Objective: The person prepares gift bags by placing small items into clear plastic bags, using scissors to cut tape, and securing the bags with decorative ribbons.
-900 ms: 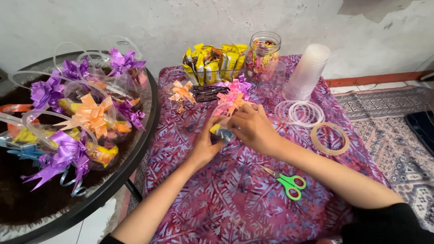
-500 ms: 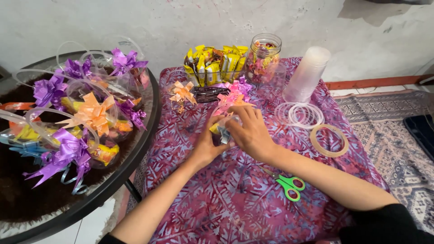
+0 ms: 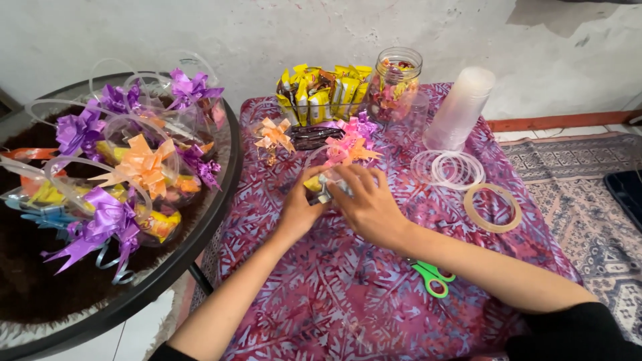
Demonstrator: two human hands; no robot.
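Observation:
My left hand [image 3: 299, 212] and my right hand [image 3: 368, 206] are closed together around a small clear plastic cup [image 3: 326, 182] with yellow sweets inside, in the middle of the table. A pink and orange ribbon bow [image 3: 348, 148] stands on top of the cup, just beyond my fingers. The cup itself is mostly hidden by both hands. A loose orange ribbon bow [image 3: 274, 134] lies a little to the far left of it.
The table has a purple patterned cloth [image 3: 321, 294]. On it are green scissors [image 3: 433, 277], a tape roll [image 3: 493, 207], clear plastic rings [image 3: 449, 168], a stack of clear cups [image 3: 460, 109], a sweets jar [image 3: 395, 81] and yellow sachets [image 3: 322, 92]. A round glass table [image 3: 200, 234] at left holds several bow-topped cups [image 3: 140, 167].
Both hands have shifted slightly on the cup, the right hand closing further over its near side. The cup and bow stay in the same spot.

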